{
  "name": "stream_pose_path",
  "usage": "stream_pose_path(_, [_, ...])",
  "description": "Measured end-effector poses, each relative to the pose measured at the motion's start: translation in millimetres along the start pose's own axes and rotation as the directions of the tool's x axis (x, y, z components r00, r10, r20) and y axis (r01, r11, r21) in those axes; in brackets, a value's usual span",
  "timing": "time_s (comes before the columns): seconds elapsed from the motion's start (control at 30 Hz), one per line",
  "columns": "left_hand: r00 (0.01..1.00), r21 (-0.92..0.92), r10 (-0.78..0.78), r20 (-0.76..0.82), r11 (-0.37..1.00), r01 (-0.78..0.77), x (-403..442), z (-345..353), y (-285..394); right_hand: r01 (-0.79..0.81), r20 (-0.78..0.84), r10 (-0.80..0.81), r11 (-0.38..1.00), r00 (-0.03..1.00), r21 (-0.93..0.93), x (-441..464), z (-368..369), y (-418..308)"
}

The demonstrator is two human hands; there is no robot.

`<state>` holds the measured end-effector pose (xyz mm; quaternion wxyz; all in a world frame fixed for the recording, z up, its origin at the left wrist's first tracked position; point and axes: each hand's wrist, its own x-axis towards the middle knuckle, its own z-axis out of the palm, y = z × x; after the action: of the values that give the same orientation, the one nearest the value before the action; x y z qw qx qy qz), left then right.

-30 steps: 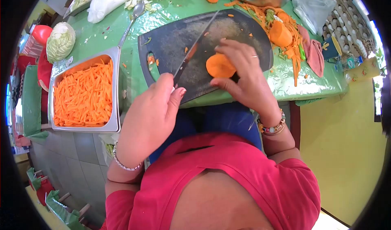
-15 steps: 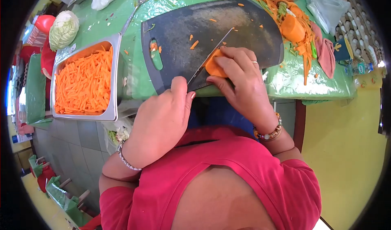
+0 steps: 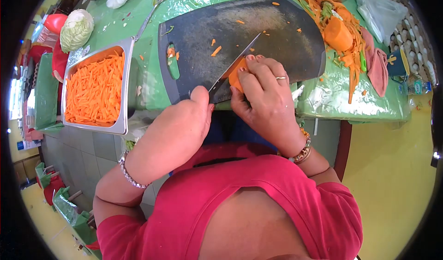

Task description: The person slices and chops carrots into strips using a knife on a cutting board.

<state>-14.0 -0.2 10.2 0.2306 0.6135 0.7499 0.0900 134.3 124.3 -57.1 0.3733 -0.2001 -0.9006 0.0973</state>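
Note:
My left hand [image 3: 177, 128] is closed around the handle of a knife [image 3: 236, 61], whose blade slants up and to the right over the dark cutting board [image 3: 270, 22]. Under the fingers of my right hand [image 3: 265, 87] is a cut piece of carrot [image 3: 236, 79], pressed down near the board's front edge. The blade lies right alongside the carrot's left face; whether it has entered the flesh I cannot tell. The knife's handle is hidden in my fist. Small carrot scraps [image 3: 216, 51] are scattered on the board.
A metal pan [image 3: 131, 87] of carrot sticks stands left of the board, with a cabbage [image 3: 77, 30] behind it. A spoon [image 3: 154, 12] lies at the back. To the right are a thick carrot piece [image 3: 338, 34], peelings [image 3: 353, 78], a pink cloth [image 3: 378, 71] and a mug [image 3: 398, 62].
The right hand's fingers have curled further over the carrot, covering more of it. The knife and both hands have shifted slightly left in view, and the camera has moved a little.

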Motion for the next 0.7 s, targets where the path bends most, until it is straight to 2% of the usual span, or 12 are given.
stream_pose_path(0.2, [0.997, 0.082, 0.033, -0.066, 0.996, -0.028, 16, 6, 7, 0.019, -0.035, -0.018, 1.0, 0.999, 0.005, -2, -1, 2])
stream_pose_path(0.3, [0.997, 0.117, -0.048, -0.064, 0.992, 0.055, -9, 8, 13, -0.009, -0.06, 0.011, 0.999, 0.998, 0.036, -4, -1, 3])
stream_pose_path(0.37, [0.98, 0.069, -0.198, 0.033, 0.978, 0.196, -30, 3, 18, 0.001, -0.066, 0.001, 1.0, 0.998, 0.024, -3, 0, 2])
stream_pose_path(0.4, [0.978, 0.065, -0.207, 0.028, 0.977, 0.205, -30, 4, 16, 0.016, -0.055, -0.016, 1.0, 0.998, 0.007, -4, -1, 2])
stream_pose_path(0.47, [0.996, 0.059, -0.055, -0.072, 0.996, 0.059, -21, 8, 8, 0.071, -0.052, -0.07, 0.997, 0.996, 0.01, -8, 2, 5])
stream_pose_path(0.57, [0.994, 0.032, 0.01, -0.109, 0.999, -0.006, -9, 9, 4, 0.124, -0.067, -0.123, 0.992, 0.99, 0.019, -9, -2, 9])
stream_pose_path(0.7, [0.99, -0.015, 0.008, -0.137, 1.0, -0.01, -17, 3, 13, 0.119, -0.058, -0.115, 0.991, 0.992, 0.059, -11, -5, 8])
